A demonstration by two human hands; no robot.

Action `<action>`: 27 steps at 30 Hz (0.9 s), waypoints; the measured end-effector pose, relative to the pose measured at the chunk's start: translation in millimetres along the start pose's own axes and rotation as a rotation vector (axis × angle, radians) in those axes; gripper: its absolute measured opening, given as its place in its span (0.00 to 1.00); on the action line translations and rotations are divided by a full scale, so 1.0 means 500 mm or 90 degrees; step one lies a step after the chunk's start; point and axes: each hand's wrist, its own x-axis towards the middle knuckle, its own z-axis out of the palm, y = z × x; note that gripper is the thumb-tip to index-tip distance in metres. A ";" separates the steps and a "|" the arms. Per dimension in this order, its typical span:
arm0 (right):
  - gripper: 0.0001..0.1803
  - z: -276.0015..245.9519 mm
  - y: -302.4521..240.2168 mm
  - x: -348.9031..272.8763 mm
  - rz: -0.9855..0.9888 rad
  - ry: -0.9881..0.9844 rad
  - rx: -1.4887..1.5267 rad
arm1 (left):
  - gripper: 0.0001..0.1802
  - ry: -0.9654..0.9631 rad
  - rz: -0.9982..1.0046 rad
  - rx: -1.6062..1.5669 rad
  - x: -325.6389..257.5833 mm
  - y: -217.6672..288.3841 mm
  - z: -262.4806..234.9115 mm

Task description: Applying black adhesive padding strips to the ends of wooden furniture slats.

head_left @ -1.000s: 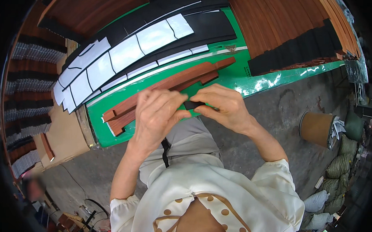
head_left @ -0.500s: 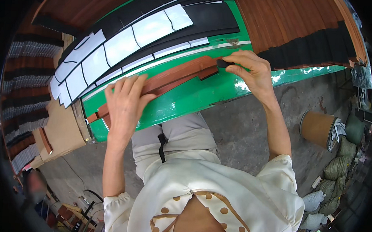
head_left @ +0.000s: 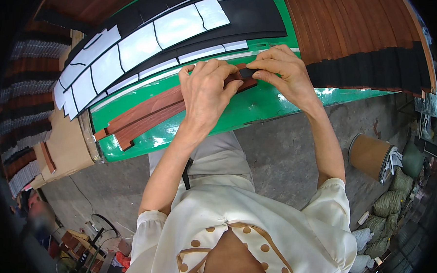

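A long reddish-brown wooden strip (head_left: 149, 109) with a stepped edge lies slantwise on the green tabletop (head_left: 167, 129). My left hand (head_left: 206, 89) is closed over its right part, with thumb and fingers bent around the wood. Just beyond, my right hand (head_left: 285, 75) pinches a small black pad (head_left: 248, 72) between thumb and forefinger. The pad lies against the strip's right end, partly covered by my fingers. White-backed sheets (head_left: 134, 52), cut into pieces with black edges, are laid over black sheets (head_left: 255, 21) behind the strip.
Dark-ended wooden strips (head_left: 354, 32) are packed side by side at the far right. More stacks (head_left: 25, 86) stand along the left. A brown drum (head_left: 369, 155) with white scraps stands on the grey floor, near several sacks (head_left: 388, 202).
My left hand has slid right along the wooden strip, close to my right hand. My right hand has moved slightly left with the black pad, which now overlaps the strip's end.
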 end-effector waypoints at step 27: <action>0.12 0.013 0.008 0.001 -0.027 0.012 -0.018 | 0.11 0.028 0.020 -0.021 -0.001 -0.002 0.003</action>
